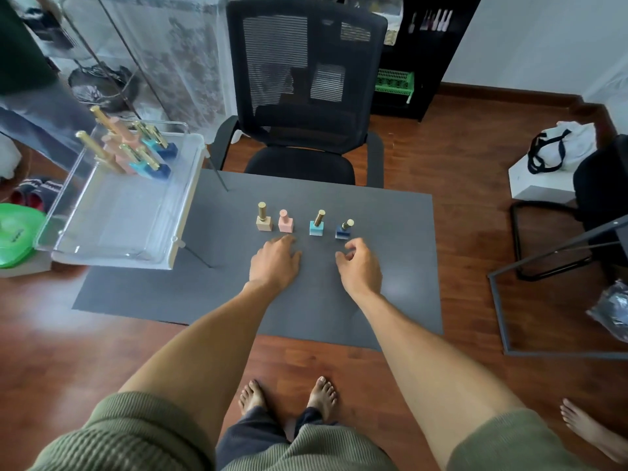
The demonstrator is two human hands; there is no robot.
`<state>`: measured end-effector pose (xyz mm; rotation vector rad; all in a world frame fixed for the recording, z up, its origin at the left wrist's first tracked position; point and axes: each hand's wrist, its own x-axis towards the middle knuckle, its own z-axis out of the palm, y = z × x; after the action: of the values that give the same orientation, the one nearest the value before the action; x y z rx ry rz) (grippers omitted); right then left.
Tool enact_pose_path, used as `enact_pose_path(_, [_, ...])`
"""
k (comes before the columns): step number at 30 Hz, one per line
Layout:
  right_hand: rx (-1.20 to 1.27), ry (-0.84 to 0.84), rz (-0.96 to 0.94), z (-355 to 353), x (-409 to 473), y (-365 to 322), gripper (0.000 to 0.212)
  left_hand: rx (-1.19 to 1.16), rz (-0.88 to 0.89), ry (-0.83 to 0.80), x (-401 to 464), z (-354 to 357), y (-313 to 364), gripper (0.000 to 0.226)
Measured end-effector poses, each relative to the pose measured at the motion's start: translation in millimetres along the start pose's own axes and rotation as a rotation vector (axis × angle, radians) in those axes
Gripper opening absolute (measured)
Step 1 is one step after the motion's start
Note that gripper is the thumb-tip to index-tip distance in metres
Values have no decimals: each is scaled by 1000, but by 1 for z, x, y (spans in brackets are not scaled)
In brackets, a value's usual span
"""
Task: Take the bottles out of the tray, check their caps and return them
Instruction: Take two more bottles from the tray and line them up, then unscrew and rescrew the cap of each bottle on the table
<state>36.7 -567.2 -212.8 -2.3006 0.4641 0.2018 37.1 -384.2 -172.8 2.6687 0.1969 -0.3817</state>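
From the head camera, I am looking down on a flat grey rectangular surface where four small square-bodied bottles are standing upright in a row, apart from one another. From left to right they are a beige bottle with a tall gold cap, a pink bottle with a matching pink cap, a turquoise bottle with a gold cap and a dark blue bottle with a gold cap.

My left hand is lying palm down just in front of the pink bottle, its fingers stretched forward and held close together, gripping nothing; I cannot tell whether the tips are touching the bottle. My right hand is hovering just in front of the dark blue bottle, its fingers loosely curled and parted, also empty.

To the left, a clear plastic rectangular tray is sitting on a white stand beside the surface, with more bottles of the same kinds clustered at its far end. A black mesh office chair is facing the far edge of the surface.
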Motion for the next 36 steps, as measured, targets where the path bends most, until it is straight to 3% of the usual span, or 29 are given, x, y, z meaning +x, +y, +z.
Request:
enact_pose_path(14, [14,-42,-100,36,-43,-48,8,60,-11,21,-29,-43,-71,40])
enact_pose_path(21, [67,-123,-186,63,-37,-76,22,20,75,16,-24,-40,-92,38])
enact_pose_path(31, [58,-185,-270,96,-7,-111,46,120,184,-35,-18,-2,-125,72])
enact_pose_path(36, [24,-234,-283,108,4,-116,32,169,232,-21,-15,14,-140,74])
